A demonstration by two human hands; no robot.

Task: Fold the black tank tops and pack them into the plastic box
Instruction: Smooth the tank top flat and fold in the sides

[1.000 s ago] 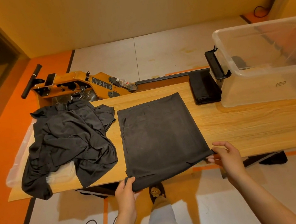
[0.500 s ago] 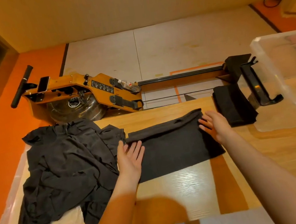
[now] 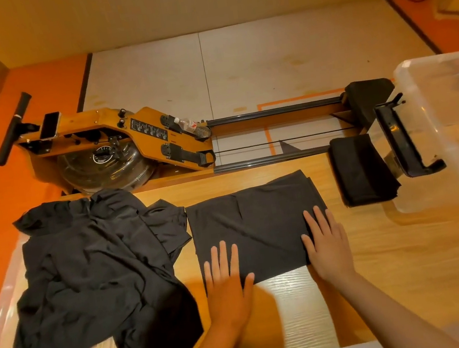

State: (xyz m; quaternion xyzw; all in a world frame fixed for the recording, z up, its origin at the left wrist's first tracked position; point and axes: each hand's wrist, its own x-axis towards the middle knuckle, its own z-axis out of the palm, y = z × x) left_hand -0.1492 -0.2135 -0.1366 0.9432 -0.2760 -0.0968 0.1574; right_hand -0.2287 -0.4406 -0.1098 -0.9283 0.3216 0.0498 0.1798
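On the table (image 3: pixel 412 250), left hand (image 3: pixel 226 278) and right hand (image 3: pixel 326 244) press flat, fingers straight, on the folded tank top (image 3: pixel 259 223).

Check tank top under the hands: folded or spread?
Folded: the tank top is a doubled rectangle, layered edges visible at its far corner; left hand and right hand lie flat on it.

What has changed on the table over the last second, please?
The tank top was folded in half, its near hem carried away from the person. The left hand and right hand let go and now press flat on it. The loose pile, folded stack and plastic box stayed put.
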